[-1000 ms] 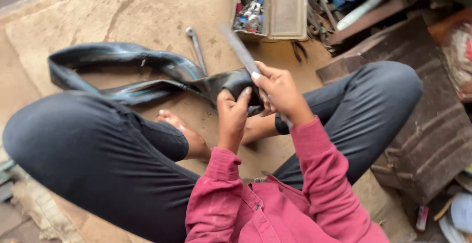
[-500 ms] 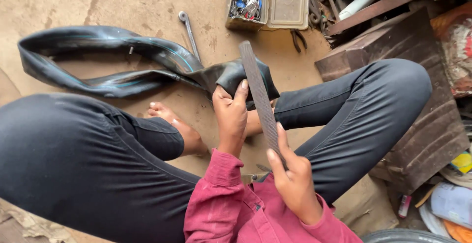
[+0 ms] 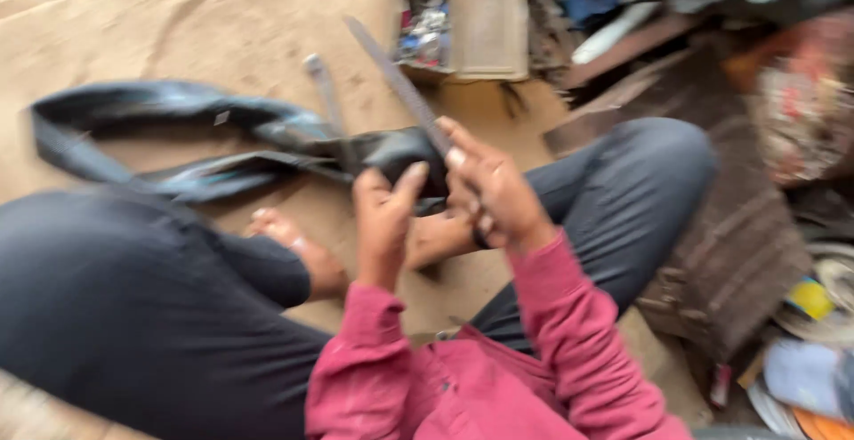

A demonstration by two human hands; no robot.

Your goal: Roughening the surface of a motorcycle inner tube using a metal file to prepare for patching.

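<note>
I sit cross-legged on a sandy floor, and the picture is blurred. My left hand [image 3: 384, 217] grips a folded part of a black rubber inner tube [image 3: 178, 129], which trails off to the left across the floor. My right hand [image 3: 494, 191] is closed on the near end of a long flat metal file [image 3: 391, 75]. The file slants up and to the left, lying over the held fold of the tube. My pink sleeves and dark trousers fill the lower part of the view.
A wrench [image 3: 325, 93] lies on the floor behind the tube. An open box of small parts [image 3: 463, 22] stands at the top. A dark wooden block [image 3: 738, 244] and assorted clutter [image 3: 801, 333] crowd the right side.
My right hand has pushed the file forward from near my lap, so the blade now points away up-left again. My left hand has kept its hold on the tube.
</note>
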